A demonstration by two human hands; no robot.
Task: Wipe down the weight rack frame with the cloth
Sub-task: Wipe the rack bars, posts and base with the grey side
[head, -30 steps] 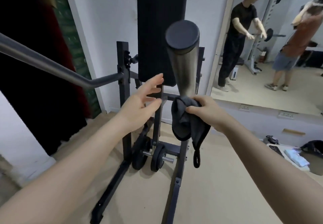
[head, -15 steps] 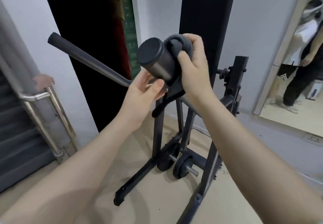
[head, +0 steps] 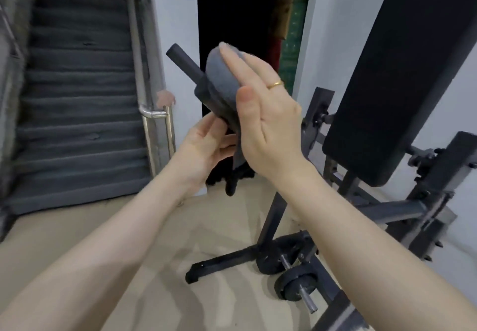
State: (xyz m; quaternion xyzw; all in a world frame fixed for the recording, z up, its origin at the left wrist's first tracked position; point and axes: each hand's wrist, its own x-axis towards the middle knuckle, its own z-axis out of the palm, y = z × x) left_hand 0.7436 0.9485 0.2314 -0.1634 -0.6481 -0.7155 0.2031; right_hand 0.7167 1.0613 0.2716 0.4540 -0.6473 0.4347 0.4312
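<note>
Change: right hand [head: 260, 113] was wrapped round the bar end half a second back; now its fingers lie straight, pressing the cloth [head: 222, 82] flat on the cap. View has swung left, stairs now in shot.
Right hand: open palm, fingers extended over the grey cloth, thumb straight, ring on one finger. Not gripping, only pressing.
Left hand: left hand [head: 206, 142] sits under the bar end, fingers loosely curled up against the underside; whether it pinches the cloth or only steadies the bar, cannot tell.
Cloth: draped over the end of the near bar [head: 206, 98], loose tail hanging down past both hands.
Far bar: second bar end [head: 180, 57] pokes out beyond the cloth, uncovered.
Rack frame: weight rack frame [head: 281, 217] right of the hands, uprights, foot and crossbars well apart from the cloth, so most of the wipe looks undone.
Plates: weight plates [head: 291, 268] on floor pegs by the base.
Bench pad: black pad [head: 402, 72] upright at right.
Stairs: staircase [head: 77, 98] with steel handrail [head: 154, 113] at far left.
Risk 1: flat palm gives no hold, so the cloth probably slides off the rounded cap.
Risk 2: hanging tail may snag on a bracket or peg.
Risk 3: pushing on the end could swing the bar.
</note>
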